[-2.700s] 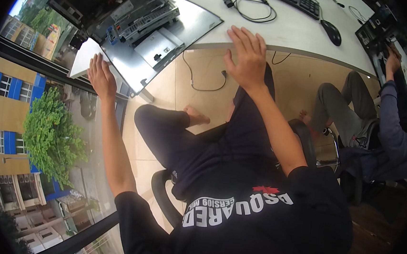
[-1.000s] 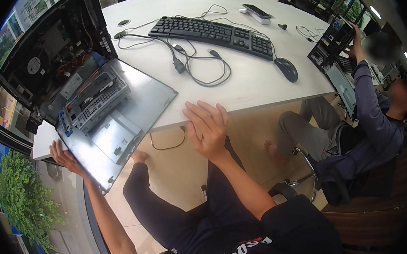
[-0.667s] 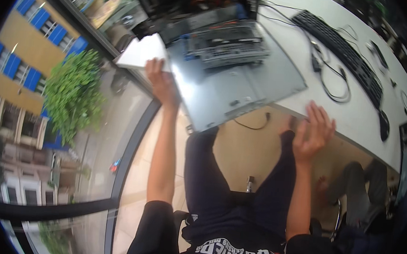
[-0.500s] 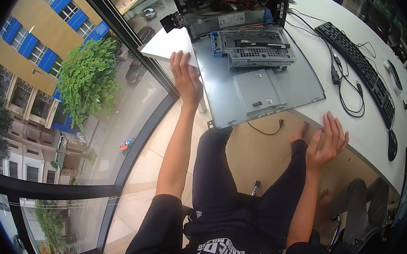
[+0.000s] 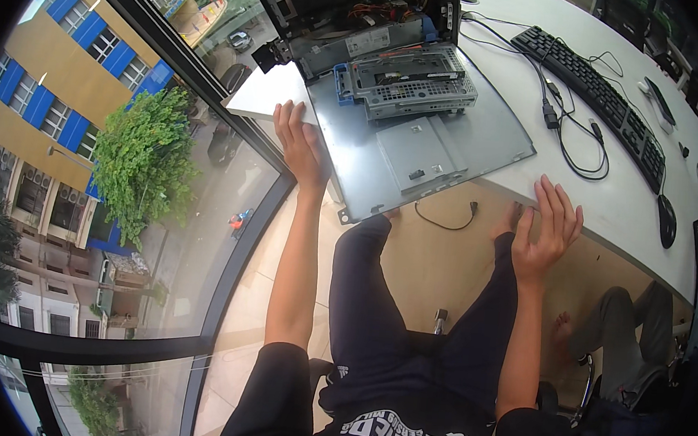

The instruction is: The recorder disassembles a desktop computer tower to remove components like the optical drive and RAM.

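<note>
An open desktop computer case lies on the white desk, with its grey metal side panel laid flat and hanging over the desk's front edge. A grey drive cage sits on the panel. My left hand rests flat, fingers together, against the panel's left edge at the desk corner. My right hand is spread open at the desk's front edge, to the right of the panel, holding nothing.
A black keyboard, a black mouse and loose black cables lie on the desk to the right. A floor-to-ceiling window runs along my left. Another seated person's legs show at lower right.
My view has swung back and forth over the desk. My left hand stays at the panel's left edge. My right hand has come nearer the desk's front edge.
</note>
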`<action>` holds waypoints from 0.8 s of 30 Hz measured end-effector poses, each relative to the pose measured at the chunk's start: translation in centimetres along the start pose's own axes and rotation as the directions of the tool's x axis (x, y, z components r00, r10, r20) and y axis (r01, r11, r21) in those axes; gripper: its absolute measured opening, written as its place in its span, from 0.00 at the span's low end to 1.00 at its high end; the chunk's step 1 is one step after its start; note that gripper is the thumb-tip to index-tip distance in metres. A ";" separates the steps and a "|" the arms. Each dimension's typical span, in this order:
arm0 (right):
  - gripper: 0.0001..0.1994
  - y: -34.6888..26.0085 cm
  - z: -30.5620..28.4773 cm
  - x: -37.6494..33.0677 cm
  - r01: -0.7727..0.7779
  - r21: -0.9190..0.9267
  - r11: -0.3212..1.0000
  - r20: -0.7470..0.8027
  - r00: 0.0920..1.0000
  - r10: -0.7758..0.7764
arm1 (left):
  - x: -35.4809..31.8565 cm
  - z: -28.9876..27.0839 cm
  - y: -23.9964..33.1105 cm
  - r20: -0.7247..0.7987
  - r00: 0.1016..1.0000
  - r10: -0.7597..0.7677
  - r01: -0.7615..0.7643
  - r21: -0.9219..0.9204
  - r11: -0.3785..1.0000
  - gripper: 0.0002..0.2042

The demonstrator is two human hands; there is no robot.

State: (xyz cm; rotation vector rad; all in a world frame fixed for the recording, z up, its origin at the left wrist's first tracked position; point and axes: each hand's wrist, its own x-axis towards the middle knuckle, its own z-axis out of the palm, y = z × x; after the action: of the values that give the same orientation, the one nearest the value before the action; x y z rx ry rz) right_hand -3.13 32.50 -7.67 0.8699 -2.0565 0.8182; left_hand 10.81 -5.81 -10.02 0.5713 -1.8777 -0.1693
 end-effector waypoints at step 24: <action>0.21 -0.2 -0.4 0.0 -0.007 0.007 1.000 0.019 1.000 0.007 | 0.0 -0.7 0.5 0.029 0.998 -0.047 0.047 -0.007 0.999 0.22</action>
State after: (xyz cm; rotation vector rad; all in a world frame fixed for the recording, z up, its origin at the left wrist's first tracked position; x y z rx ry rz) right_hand -2.80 32.67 -7.41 0.8778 -2.0758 0.8240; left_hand 11.25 -5.26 -9.59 0.6113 -1.8912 -0.2166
